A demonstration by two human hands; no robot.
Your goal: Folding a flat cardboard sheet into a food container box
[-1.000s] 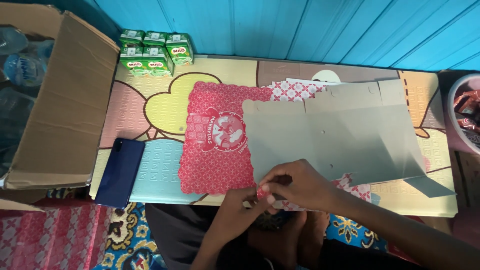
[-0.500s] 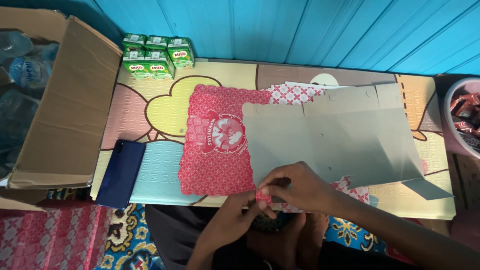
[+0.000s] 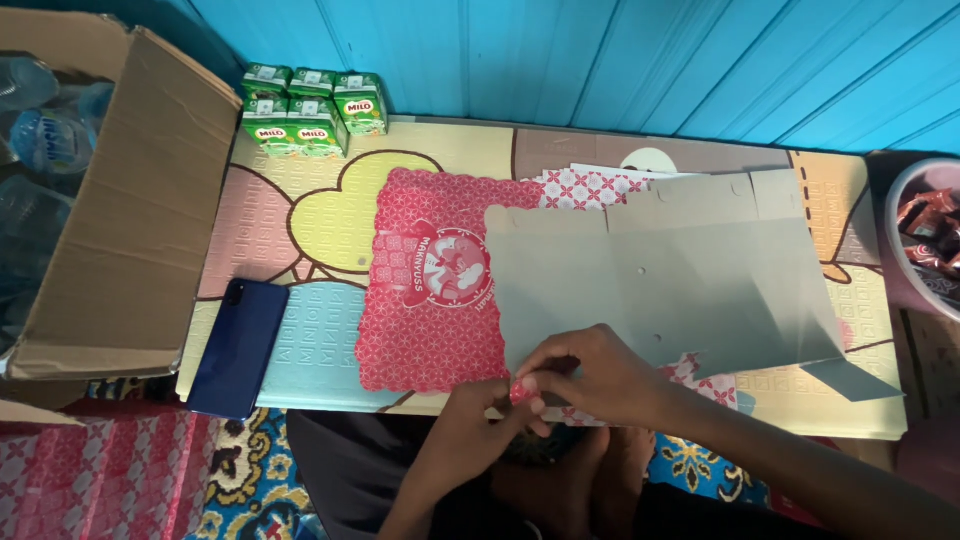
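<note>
Little has moved since the earlier frame: both hands stay at the near edge of the bench. Left hand [image 3: 470,425] and right hand [image 3: 590,375] pinch a small red tab [image 3: 521,390] of the flattened grey-and-red carton [image 3: 640,285] between narrow fingers. Beside it lies a dark blue phone [image 3: 238,345].

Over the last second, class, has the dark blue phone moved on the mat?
No. The dark blue phone lies in the same spot on the mat, beside the cardboard box flap. Its slight shift in the picture matches the camera's own movement.
</note>
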